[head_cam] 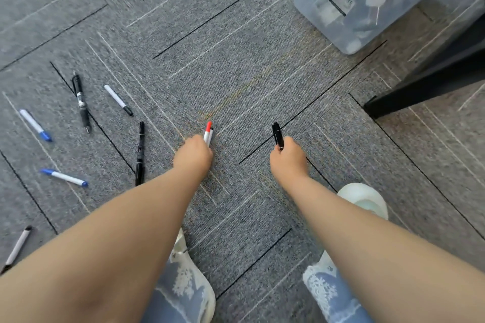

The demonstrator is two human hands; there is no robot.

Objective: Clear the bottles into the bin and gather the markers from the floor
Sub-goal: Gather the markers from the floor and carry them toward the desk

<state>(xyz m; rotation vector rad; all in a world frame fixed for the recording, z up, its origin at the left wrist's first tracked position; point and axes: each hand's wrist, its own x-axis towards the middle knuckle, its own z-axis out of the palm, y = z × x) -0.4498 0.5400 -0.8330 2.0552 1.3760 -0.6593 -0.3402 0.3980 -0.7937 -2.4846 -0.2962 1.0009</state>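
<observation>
My left hand (193, 154) is closed around a white marker with a red cap (208, 131), held just above the grey carpet. My right hand (288, 158) grips a black marker (277, 135) that points up and away. To the left, several markers lie loose on the carpet: a long black one (140, 153), a black pen (81, 103), a white one with a black cap (118, 99), two white ones with blue caps (35, 124) (64, 177), and a grey one (17, 248) at the left edge. A clear plastic bin (349, 8) stands at the top right.
A black furniture leg (420, 86) slants down to the carpet at the right, beside the bin. My feet in pale shoes (366, 198) and jeans sit at the bottom. Open carpet (236, 73) lies between my hands and the bin.
</observation>
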